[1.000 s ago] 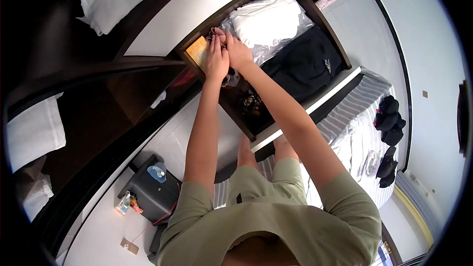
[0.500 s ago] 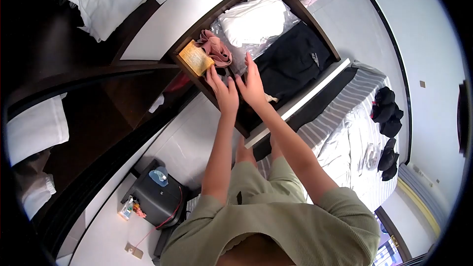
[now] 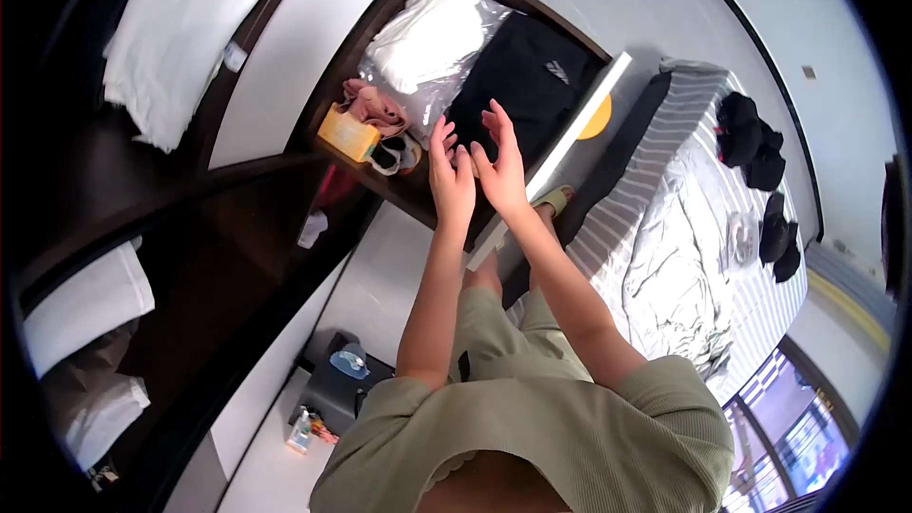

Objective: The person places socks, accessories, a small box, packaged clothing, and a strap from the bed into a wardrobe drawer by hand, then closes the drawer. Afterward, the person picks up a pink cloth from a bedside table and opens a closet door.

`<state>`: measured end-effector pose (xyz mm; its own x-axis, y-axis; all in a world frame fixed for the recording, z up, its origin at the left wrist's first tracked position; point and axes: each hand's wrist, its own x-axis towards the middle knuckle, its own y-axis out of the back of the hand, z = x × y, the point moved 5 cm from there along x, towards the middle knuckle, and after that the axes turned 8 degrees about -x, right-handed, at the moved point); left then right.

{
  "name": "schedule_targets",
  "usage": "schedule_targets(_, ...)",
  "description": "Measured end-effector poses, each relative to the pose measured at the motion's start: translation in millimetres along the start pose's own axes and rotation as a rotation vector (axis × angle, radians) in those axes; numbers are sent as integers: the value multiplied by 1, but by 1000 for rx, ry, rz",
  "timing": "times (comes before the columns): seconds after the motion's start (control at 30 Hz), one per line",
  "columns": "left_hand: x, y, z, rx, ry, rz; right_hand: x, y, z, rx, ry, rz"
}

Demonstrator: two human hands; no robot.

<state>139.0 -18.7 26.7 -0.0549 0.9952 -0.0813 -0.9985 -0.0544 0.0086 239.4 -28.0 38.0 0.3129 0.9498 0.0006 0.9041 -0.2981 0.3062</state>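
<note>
My left hand [image 3: 451,176] is over the near part of the open drawer [image 3: 380,192], its fingers apart and nothing visible in it. Beside it, my right hand [image 3: 501,163] hovers near the folded black garment [image 3: 518,71], fingers spread and curved, palm towards the left one. A white garment in clear plastic [image 3: 427,38] lies at the back left of the drawer. Pink fabric [image 3: 375,106], a yellow box [image 3: 348,133] and small rolled items [image 3: 394,154] sit along its left side. My hands partly hide the drawer's near corner.
A bed [image 3: 679,256] with striped bedding stands at the right, with black items [image 3: 750,141] on it. White clothes [image 3: 180,47] hang at the upper left. A dark grey case [image 3: 347,385] is at the lower left. The drawer's white front [image 3: 579,123] stands out beside my legs.
My hands have moved away from the pink fabric, towards the drawer's near side, and separated. The pink fabric and yellow box are now uncovered. The view has shifted.
</note>
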Motion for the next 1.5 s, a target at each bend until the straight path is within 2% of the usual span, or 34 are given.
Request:
schedule_targets(0.33, -28, -116, 18, 5, 29, -368, -16, 129, 21, -32, -101, 261)
schedule_targets(0.63, -73, -239, 29, 144, -11, -641, -40, 242, 71, -42, -215, 501)
schedule_targets(1.2, -219, -479, -42, 239, 82, -1199, -128, 481, 193, 41, -421, 940)
schedule_targets(1.33, -261, -525, -50, 325, 68, -1357, -162, 522, 224, 35, -466, 1039)
schedule_targets(1.5, -305, -564, -82, 344, 170, -1478, -202, 562, 256, 56, -511, 1162)
